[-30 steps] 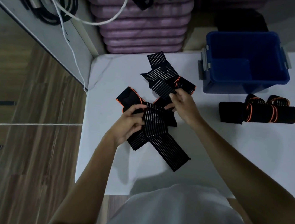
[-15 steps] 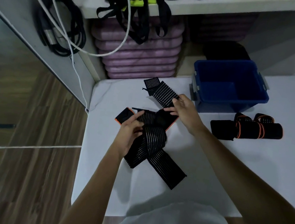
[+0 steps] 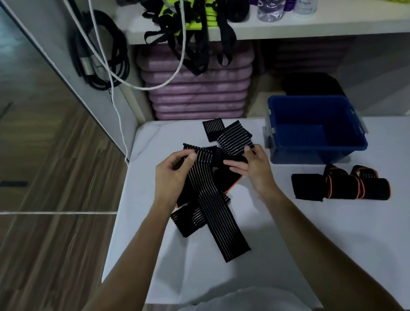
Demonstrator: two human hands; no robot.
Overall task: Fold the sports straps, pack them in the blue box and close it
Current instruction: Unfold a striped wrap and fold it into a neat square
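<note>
We see the white table (image 3: 291, 242) lower in the view than half a second ago, and more of the shelf (image 3: 315, 27) above it shows, with a clear bottle (image 3: 271, 3) now in sight. The stack of purple mats (image 3: 195, 95) sits under the shelf, behind the table's far edge. The blue box (image 3: 316, 132) stands open at the far side of the table, in the same place relative to the straps as before; we see no lid on it. Just in front of it and to the right lies the rolled strap bundle (image 3: 340, 187) with orange edging, unmoved.

The loose striped straps (image 3: 209, 196) lie crossed in a heap near the table's left edge. Their orange-edged flap, which stuck out to the left earlier, is now mostly covered, and only a thin orange edge shows beside the right wrist.

Our left hand (image 3: 173, 174) has lifted one strap end: thumb and curled fingers pinch it, where before the hand pressed down on the heap. Our right hand (image 3: 253, 168) holds the upper strap between thumb and nearly straight fingers, slightly farther to the right than before.
</note>
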